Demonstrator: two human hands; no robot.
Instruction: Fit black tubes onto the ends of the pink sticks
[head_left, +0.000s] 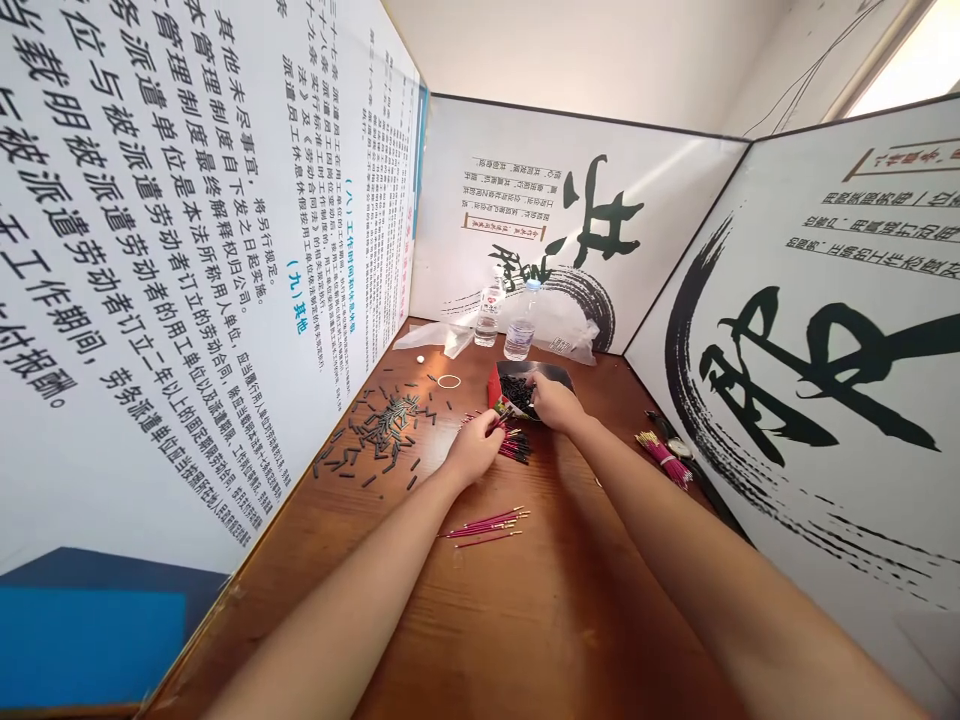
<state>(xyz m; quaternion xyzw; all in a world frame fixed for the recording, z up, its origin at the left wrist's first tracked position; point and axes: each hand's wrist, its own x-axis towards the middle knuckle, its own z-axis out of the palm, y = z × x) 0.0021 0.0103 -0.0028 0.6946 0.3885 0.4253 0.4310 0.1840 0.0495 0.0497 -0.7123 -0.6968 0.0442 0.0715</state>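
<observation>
My left hand is closed in a pinch on a bunch of thin red wires with black sleeved ends, low over the wooden table. My right hand reaches into a small red box full of short black tubes, fingers curled among them; what they hold is hidden. A small pile of bare red wires lies on the table nearer to me, between my forearms.
Many short black tubes are scattered at the left by the printed panel. Two plastic bottles and clear bags stand at the back. A bundle of red wires lies at the right. White printed boards wall three sides.
</observation>
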